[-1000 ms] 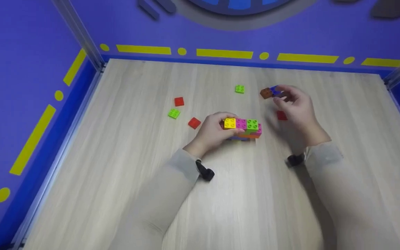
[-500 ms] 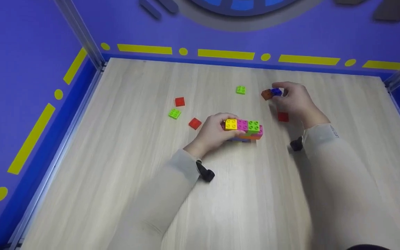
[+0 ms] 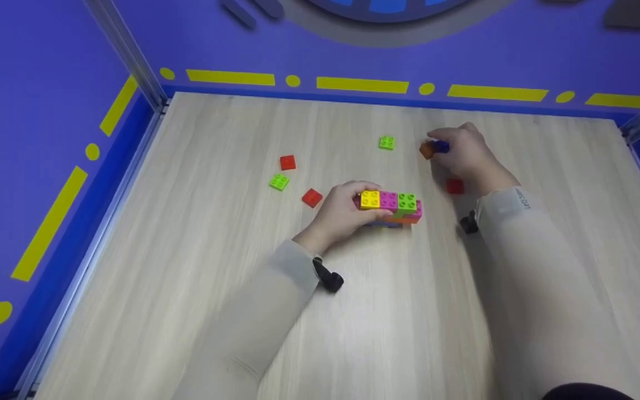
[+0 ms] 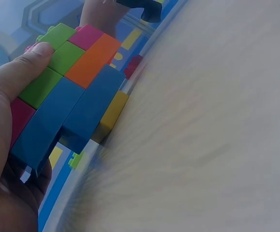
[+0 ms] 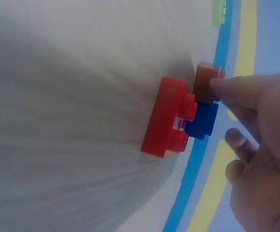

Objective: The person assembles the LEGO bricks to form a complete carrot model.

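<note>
Reaching further than before, right hand (image 3: 469, 153) pinching brown brick (image 3: 425, 150), left hand (image 3: 342, 210) gripping stack (image 3: 389, 200)

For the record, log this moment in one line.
left hand: grips multicolored brick stack | right hand: at brown brick and blue brick, grip unclear | nearby: red brick
</note>
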Demonstrator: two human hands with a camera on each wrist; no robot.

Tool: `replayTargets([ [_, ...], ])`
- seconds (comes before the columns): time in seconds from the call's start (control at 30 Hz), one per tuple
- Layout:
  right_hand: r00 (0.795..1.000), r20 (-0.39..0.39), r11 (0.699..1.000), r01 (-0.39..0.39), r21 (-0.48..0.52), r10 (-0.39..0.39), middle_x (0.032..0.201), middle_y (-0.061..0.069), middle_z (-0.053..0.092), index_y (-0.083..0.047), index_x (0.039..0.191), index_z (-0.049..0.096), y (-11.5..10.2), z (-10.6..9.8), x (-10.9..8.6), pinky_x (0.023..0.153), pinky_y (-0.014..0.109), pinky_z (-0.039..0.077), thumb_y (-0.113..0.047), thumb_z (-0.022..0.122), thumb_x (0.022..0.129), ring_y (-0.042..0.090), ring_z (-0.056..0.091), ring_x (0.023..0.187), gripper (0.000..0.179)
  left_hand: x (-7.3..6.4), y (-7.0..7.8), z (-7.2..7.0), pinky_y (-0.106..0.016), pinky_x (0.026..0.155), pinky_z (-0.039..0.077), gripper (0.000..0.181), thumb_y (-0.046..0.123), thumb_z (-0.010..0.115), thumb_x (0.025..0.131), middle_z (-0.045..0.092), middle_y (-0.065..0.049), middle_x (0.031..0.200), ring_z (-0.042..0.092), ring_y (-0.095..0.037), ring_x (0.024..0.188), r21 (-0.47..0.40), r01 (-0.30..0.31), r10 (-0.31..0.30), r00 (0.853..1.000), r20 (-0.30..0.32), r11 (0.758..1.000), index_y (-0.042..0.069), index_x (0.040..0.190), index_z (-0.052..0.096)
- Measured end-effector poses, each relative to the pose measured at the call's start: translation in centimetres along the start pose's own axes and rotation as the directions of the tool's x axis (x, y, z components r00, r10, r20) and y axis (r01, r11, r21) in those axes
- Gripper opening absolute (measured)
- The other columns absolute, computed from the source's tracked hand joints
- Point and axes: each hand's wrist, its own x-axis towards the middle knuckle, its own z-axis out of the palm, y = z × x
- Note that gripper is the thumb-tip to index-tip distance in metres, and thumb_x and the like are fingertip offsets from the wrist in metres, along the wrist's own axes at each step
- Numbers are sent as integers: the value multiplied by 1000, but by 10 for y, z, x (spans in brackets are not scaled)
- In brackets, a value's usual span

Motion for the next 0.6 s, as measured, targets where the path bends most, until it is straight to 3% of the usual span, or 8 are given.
replayTargets([
  [0.27,1000,-14,998,-24,-54,24,148,22,54,-15,153,72,-5,2,0,125,62,45,-6,71,108,41,45,135,46,0,1,0,-27,107,62,45,24,96,93,76,3,133,71,-12,119,-20,1,-1,1000,6,1000,17,135,79],
  [0.47,999,-42,999,19,29,-18,142,18,60,-13,146,77,-2,4,-7,119,57,47,-15,77,106,37,48,130,40,2,0,0,-27,107,63,47,22,96,93,75,1,136,72,-13,120,-25,-2,2,1000,14,1000,16,136,78],
  [0.6,996,-57,995,68,75,-64,145,15,65,-13,147,76,-4,7,-14,122,57,48,-19,78,106,36,49,132,42,2,-2,-1,-26,106,63,49,20,96,93,75,-2,139,72,-14,120,-12,2,-1,1000,16,1000,14,138,77],
])
